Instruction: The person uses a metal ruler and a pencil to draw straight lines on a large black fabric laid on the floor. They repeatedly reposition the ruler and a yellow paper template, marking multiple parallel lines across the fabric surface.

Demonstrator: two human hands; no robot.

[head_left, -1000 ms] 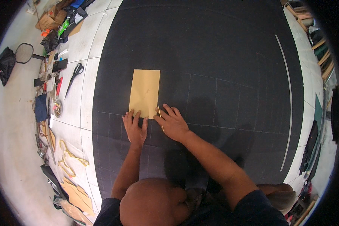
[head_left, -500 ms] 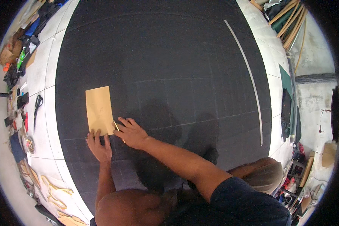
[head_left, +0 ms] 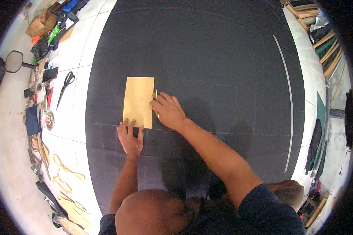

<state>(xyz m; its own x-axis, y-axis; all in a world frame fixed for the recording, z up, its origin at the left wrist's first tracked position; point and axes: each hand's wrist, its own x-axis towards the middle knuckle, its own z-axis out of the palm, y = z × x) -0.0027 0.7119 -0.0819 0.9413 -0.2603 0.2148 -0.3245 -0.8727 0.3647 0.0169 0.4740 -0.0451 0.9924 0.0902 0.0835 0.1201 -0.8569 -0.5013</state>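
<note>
A tan rectangular card lies flat on a wide sheet of black fabric marked with faint pale lines. My left hand rests at the card's lower edge, fingers spread, the tips pressing on it. A thin yellow pencil stands against the card's right edge, gripped between the fingers of my right hand. The pencil's tip is too small to make out. The card's lower edge sits close to a pale line that runs across the fabric.
Left of the fabric, black scissors lie on white tiles beside a round tin and a phone. A curled yellow strip lies lower down. On the fabric's right side is a long metal ruler. Rolls crowd the far right.
The view has shifted, so the fabric and card appear farther right. My right hand with the pencil has moved up along the card's right edge. My left hand stays at its lower edge.
</note>
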